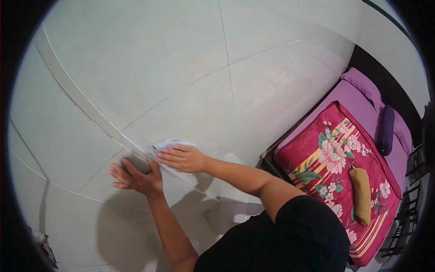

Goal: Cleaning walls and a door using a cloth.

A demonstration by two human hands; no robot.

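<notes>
My right hand (183,158) lies flat, fingers together, on a bunched white-and-bluish cloth (176,141). The cloth rests on a pale tiled surface (176,78), beside the narrow raised edge (81,105) that curves across the view. Just to the left, my left hand (141,178) is at the lower side of that edge, fingers spread and thumb upright, holding nothing. Whether its palm touches the tiles cannot be told. The right hand covers part of the cloth.
At the right stands a bed with a red floral blanket (331,156), pink pillows (363,85), a dark purple bolster (386,131) and a mustard bolster (361,197). Dark metal-like racks (404,217) are beyond it. A worn brownish object (44,244) shows at the lower left.
</notes>
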